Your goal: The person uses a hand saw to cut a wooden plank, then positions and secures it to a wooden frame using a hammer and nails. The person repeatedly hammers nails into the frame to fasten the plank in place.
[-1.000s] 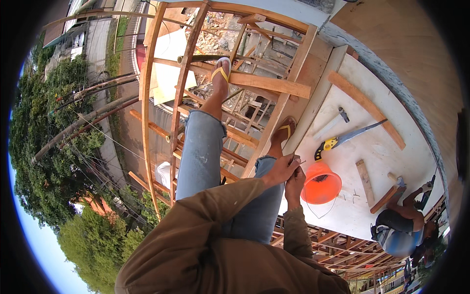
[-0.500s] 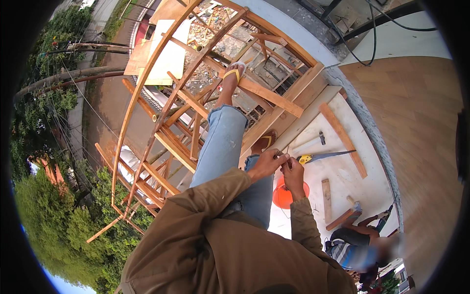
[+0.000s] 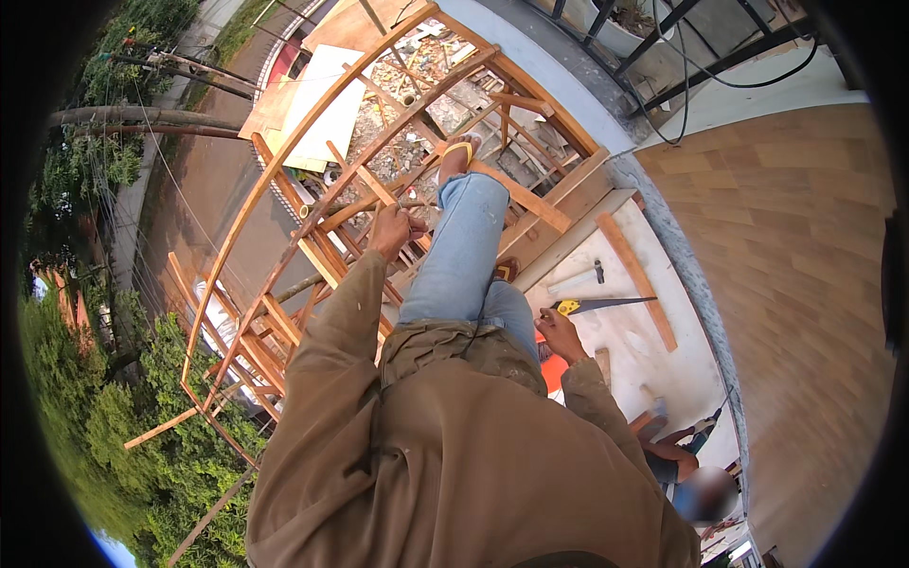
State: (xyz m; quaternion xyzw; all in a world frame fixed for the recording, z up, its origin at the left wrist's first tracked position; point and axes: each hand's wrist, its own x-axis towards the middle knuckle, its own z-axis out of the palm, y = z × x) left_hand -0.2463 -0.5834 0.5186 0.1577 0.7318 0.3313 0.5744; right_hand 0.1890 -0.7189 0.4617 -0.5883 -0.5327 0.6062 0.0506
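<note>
My left hand [image 3: 393,232] is out over the wooden framework [image 3: 327,213], beside my bent knee. Its fingers are curled closed; whatever they may hold is too small to make out. My right hand [image 3: 562,335] hovers near the yellow handle of a handsaw [image 3: 606,304], its fingers drawn together around something I cannot make out. Beneath that hand, an orange bucket [image 3: 551,369] is mostly hidden. A hammer [image 3: 579,275] lies on the white slab [image 3: 620,327], above the saw, and a long wooden strip [image 3: 636,279] lies across the saw's tip.
One sandalled foot [image 3: 460,156] rests on a beam of the open framework, with rubble [image 3: 417,71] far below. A person [image 3: 696,488] crouches at the lower right. Black cables [image 3: 684,95] hang by a metal railing at the upper right. A tiled surface [image 3: 786,284] lies beyond the slab.
My hands, together over my lap before, have parted. The left has swung out left toward the framework; the right stays near the saw and bucket. My view has shifted.
</note>
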